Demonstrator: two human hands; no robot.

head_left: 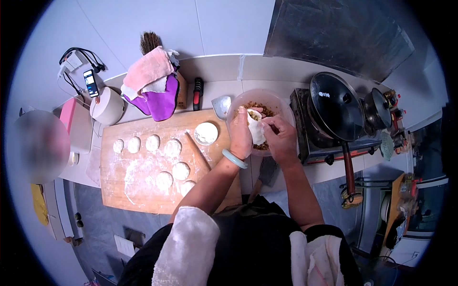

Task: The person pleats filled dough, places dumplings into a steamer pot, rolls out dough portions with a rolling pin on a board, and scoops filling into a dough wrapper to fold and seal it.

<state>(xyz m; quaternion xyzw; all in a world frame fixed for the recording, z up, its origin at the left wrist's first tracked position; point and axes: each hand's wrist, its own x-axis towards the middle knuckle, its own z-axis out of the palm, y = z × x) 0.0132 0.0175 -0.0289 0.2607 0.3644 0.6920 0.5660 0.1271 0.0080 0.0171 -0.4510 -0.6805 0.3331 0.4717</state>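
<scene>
A white dough wrapper (257,133) with chopped filling at its upper end rests in my left hand (241,137), whose wrist wears a pale green bangle (234,159). My right hand (281,140) pinches the wrapper's right edge between fingers and thumb. Both hands are over a translucent bowl (285,102) of brown crumbly filling (273,113). The hands hide part of the wrapper's underside and the bowl's middle.
At left lies a floured wooden board (148,199) with several dough rounds (172,148), a rolling pin (197,151) and a small bowl of flour (206,134). A lidded wok (336,107) sits on the gas stove (317,155) at right. A broad-bladed knife (268,171) lies near the counter's front edge.
</scene>
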